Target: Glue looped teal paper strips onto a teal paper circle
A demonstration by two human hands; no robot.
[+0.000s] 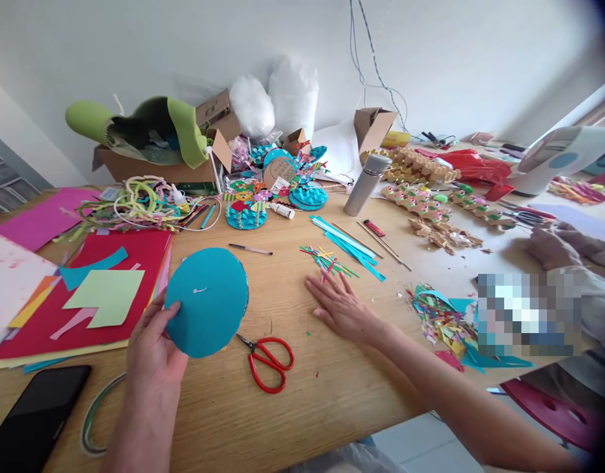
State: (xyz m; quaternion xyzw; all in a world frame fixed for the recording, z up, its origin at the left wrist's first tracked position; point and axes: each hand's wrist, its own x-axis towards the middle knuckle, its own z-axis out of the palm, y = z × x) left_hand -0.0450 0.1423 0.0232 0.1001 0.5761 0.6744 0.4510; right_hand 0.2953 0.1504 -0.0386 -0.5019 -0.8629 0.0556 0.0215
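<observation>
Between left fingers (157, 320), blue disc (208, 315) faces the camera.

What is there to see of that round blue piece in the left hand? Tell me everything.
The blue disc is flat and round, apparently paper or card, with a smooth matte face. A small pale mark and a thin dark line show near its middle; I can't tell what they are. Its right rim shows some thickness. The left hand grips its left edge, thumb on the face, which is tilted toward the camera over the wooden table.
</observation>
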